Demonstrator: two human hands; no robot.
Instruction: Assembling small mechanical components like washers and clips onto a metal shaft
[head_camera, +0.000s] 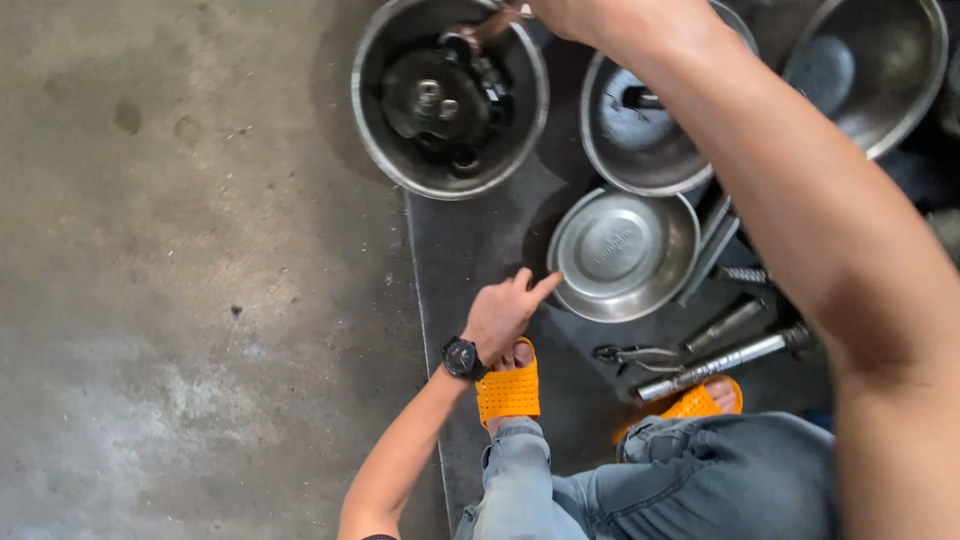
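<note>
Below, left hand (505, 312) empty and loose beside small steel bowl (622, 254), right hand (560, 12) gripping part in parts basin (450, 97), pliers (635, 356) near sandals.

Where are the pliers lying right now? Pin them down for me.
In the head view the pliers lie on the dark mat, right of centre, just below the small empty steel bowl and left of the long metal bar, beside the orange sandals.

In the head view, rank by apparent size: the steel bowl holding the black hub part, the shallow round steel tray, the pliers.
1. Steel bowl with black hub part, largest.
2. Shallow round steel tray, clearly smaller.
3. Dark-handled pliers, smallest.
All lie on the dark mat, so nearness barely skews it.
</note>
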